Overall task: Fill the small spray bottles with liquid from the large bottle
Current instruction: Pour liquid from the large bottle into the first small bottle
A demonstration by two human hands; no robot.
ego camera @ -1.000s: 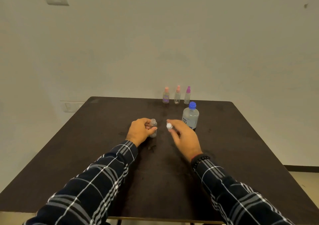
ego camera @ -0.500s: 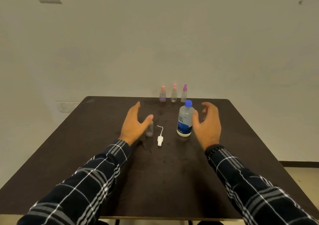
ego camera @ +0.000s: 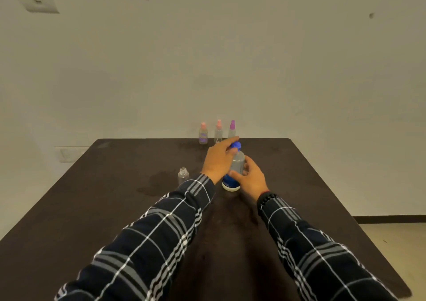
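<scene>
we see both hands on the large bottle [ego camera: 236,165], which stands upright on the dark table [ego camera: 115,208], a little right of the middle. the right hand [ego camera: 252,178] is wrapped around the clear body of the bottle, fingers curled round its far side and thumb on the near side, just above the blue label. the left hand [ego camera: 219,159] reaches across from the left, its fingers closed over the blue cap [ego camera: 236,145] at the top; the cap sits on the neck.

left of the big bottle, apart from both hands, a small clear bottle [ego camera: 183,176] stands upright with its mouth uncovered. we cannot tell whether it holds any liquid. a dull wet-looking patch [ego camera: 159,182] lies on the table just left of it.

at the far edge of the table three small spray bottles stand in a row by the wall: two with pink tops [ego camera: 203,133] [ego camera: 218,131] and one with a purple top [ego camera: 232,129]. both sleeves [ego camera: 161,243] are dark plaid, and a beaded band [ego camera: 266,198] circles the right wrist.
</scene>
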